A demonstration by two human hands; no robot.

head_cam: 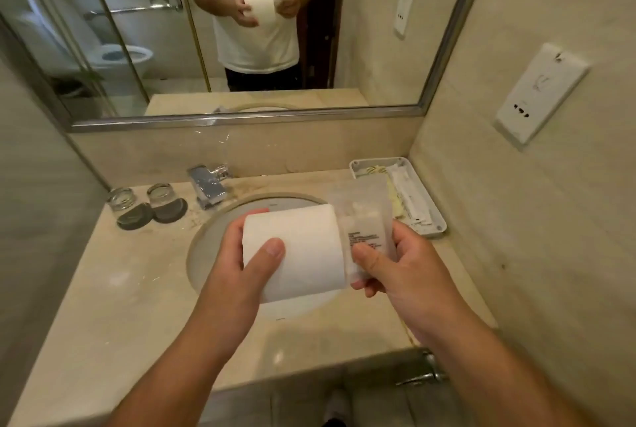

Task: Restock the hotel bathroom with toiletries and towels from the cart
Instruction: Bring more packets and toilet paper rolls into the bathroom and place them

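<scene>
Here, over a beige stone counter, two clear glasses stand at far left on dark round coasters, just beside a squared chrome tap. My left hand reaches in from below, forearm angled up and to the right. It grips a roll of toilet paper with the thumb pressed flat on the near side and the fingers curled round the back. The roll is white, soft and cylindrical, held lying sideways above the oval white sink. At its right end, a frosted plastic wrapper with small black print stands up, thin and crinkled. My right hand pinches the wrapper's lower edge between thumb and curled fingers, close beside the roll, with the wrist tilted inward. Behind it, a shallow white plastic tray with rounded corners sits on the counter against the right wall, holding pale sachets. Higher on that tiled wall is a white rectangular socket plate.
</scene>
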